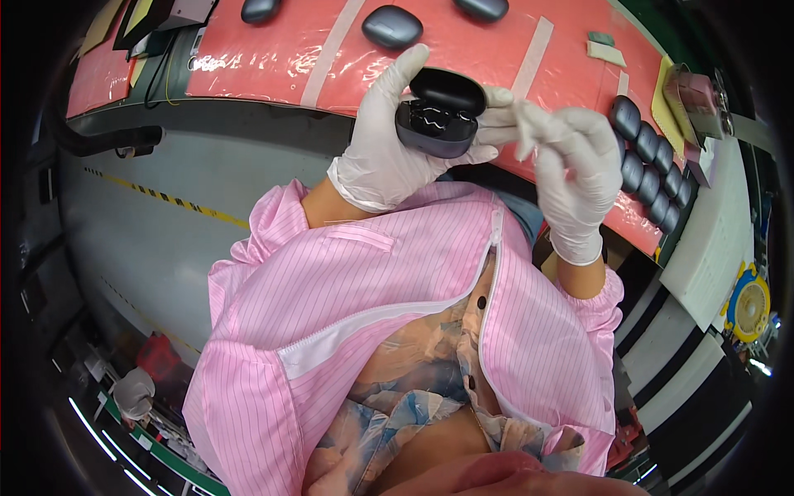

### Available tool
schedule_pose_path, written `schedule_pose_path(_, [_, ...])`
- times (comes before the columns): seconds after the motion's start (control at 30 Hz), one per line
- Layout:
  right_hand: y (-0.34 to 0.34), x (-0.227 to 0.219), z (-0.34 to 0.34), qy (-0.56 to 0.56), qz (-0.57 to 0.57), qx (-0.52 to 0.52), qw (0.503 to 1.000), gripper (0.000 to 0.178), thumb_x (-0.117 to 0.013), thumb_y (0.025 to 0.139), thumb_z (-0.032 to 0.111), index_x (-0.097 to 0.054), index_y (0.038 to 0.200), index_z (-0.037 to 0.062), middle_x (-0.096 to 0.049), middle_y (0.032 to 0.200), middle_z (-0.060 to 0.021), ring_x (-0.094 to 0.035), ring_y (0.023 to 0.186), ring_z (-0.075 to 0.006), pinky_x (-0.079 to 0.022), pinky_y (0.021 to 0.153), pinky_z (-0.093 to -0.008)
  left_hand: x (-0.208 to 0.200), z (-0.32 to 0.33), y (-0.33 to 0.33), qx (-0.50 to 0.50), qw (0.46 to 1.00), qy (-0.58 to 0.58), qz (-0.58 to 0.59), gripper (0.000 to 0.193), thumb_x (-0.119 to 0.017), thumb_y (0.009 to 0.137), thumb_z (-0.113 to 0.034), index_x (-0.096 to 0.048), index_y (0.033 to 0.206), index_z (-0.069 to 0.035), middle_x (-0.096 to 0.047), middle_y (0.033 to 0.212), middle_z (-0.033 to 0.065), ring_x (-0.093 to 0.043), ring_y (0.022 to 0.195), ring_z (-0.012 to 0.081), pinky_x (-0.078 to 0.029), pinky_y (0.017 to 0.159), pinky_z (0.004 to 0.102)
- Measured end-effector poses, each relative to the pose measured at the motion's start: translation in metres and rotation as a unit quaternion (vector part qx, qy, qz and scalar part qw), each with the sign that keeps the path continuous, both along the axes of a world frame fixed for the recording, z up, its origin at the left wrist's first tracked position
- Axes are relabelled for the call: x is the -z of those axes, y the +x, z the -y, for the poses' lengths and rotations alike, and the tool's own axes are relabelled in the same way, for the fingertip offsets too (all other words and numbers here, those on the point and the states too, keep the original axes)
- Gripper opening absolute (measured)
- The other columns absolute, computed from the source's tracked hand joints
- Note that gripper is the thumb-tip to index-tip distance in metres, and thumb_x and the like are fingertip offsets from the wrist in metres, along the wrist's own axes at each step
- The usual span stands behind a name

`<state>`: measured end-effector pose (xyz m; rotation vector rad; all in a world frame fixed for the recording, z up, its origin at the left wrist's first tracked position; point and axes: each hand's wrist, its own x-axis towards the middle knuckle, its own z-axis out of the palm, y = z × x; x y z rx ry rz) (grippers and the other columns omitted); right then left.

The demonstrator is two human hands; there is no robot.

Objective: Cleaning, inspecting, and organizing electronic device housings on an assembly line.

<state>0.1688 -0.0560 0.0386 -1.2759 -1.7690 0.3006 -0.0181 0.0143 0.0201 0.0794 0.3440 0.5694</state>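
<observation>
While gloved left hand (389, 140) is gripping one open dark oval plastic earbud case (438, 116) above pink taped work surface (273, 50), fingers curled round it, gloved right hand (575, 165) is pinching small white wipe (523, 122) beside case. Three closed cases (391, 26) lying on surface; seven more lining dark tray (653, 169) at right.

Head camera, looking steeply down the wearer's own front

The single fisheye view sits on the person's head, facing down and forward: the pink striped smock (331, 306) fills the near lower frame, both gloved hands sit close at upper centre, and the red work mat (273, 50) curves across the top (straight edges bow toward the dark rim).
</observation>
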Motion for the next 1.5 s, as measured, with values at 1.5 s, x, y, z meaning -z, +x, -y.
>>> schedule_pose_path(1.5, [-0.051,0.003,0.0,-0.139,-0.08,-0.203,0.966,0.036,-0.065,0.075,-0.003,-0.065,0.111,0.0024,-0.058,0.087,-0.0071,-0.059,0.073,-0.0195,-0.047,0.064,-0.0291,0.02,0.004,-0.004,-0.201,0.923,0.299,-0.132,0.058,-0.046,0.094,-0.054,-0.055,0.114,0.0,-0.065,0.097,0.0096,-0.063,0.075,0.0111,-0.045,0.059,0.0191])
